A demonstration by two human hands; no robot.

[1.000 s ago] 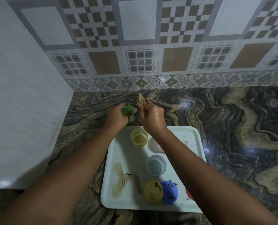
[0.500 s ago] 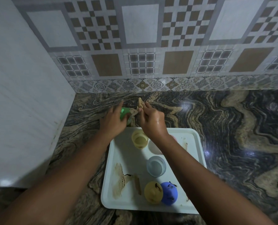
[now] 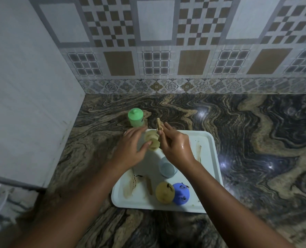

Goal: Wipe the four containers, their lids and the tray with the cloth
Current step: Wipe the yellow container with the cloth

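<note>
Far left there's a white wall (image 3: 23,97) meeting the patterned tiles (image 3: 166,51), and the marbled tabletop (image 3: 256,140) is running across under everything. The green container (image 3: 135,117) is standing upright with its lid on, on the tabletop just past the tray's far left corner, not touching either hand.

The left hand (image 3: 130,149) is reaching in over the tray's far left end, and its fingers (image 3: 136,134) are curling around the yellow container (image 3: 151,140), thumb on the near side and the other fingers on the left and far side, so it's gripping it. The cup is sitting right between the two hands. Can't tell if it's lifted off the tray or resting on it.

The right hand (image 3: 175,145) is looking wet and shiny, with its fingers pinching a small beige cloth (image 3: 159,125) that's sticking up above the knuckles, right against the yellow container's right side.

The white tray (image 3: 209,158) is lying flat on the tabletop with brown smears along its left part and near its right edge. On it, the pale blue container (image 3: 166,168) is sitting open near the middle, just under the right wrist. At the near edge, a yellow lid (image 3: 164,192) and a blue lid (image 3: 181,193) are sitting touching each other, both with dark specks on top.
</note>
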